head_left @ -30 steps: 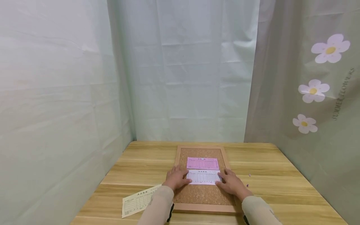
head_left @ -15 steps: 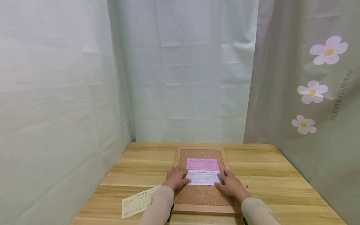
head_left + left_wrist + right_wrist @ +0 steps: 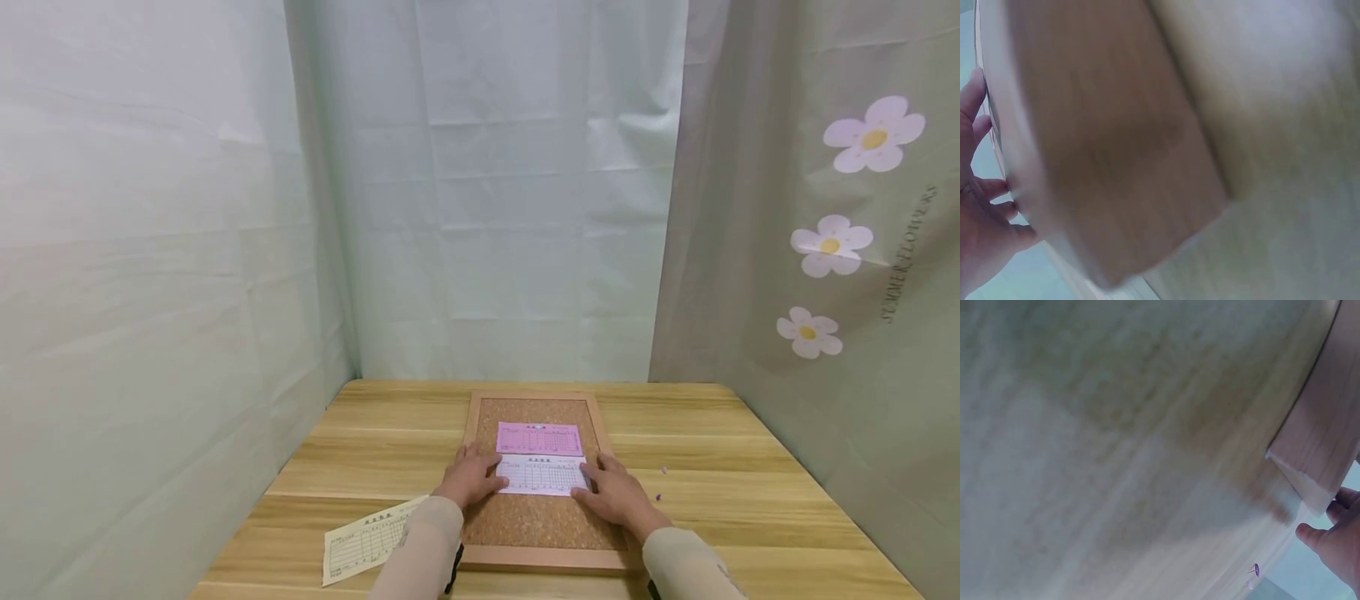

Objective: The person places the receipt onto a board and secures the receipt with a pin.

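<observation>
A white printed form lies on the framed cork board, just below a pink printed form. At its left edge rests my left hand, fingers extended, thumb near the lower corner. My right hand lies at the opposite edge, its fingertips and thumb touching the paper. In the left wrist view the board's wooden frame fills the middle, with the left hand beyond it. The right wrist view has the right hand by the frame's corner; the forms are hidden there.
A yellow printed form lies on the wooden table left of the board, partly under the left sleeve. To the right of the board are a purple thumbtack and a pale one. Curtains surround the table.
</observation>
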{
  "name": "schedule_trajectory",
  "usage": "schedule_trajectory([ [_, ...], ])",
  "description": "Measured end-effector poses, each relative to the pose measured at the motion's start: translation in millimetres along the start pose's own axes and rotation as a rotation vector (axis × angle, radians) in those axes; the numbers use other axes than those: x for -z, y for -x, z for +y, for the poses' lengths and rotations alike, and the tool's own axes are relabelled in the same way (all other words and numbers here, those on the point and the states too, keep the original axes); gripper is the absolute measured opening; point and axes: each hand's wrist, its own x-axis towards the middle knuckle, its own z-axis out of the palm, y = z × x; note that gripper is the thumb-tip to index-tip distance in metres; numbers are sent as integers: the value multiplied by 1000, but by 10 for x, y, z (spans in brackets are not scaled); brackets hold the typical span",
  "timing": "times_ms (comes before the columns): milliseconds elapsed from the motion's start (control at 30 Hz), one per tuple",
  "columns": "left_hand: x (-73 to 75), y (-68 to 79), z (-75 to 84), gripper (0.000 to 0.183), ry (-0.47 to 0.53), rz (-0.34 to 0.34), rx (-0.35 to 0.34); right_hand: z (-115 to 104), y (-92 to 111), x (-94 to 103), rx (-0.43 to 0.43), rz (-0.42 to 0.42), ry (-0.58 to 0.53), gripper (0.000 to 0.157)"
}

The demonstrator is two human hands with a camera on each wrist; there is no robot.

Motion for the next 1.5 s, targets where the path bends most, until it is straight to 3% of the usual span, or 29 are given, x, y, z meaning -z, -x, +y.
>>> schedule_trajectory([
  [367,30,20,-32,60,65,-49,13,15,16,49,28,-10,-26,59],
  [900,8,33,-14,63,45,-44,19,129,40,139,80,28,-44,42],
  [1500,28,23,-24,62,35,-41,15,-4,28,268,119,121,-166,42],
])
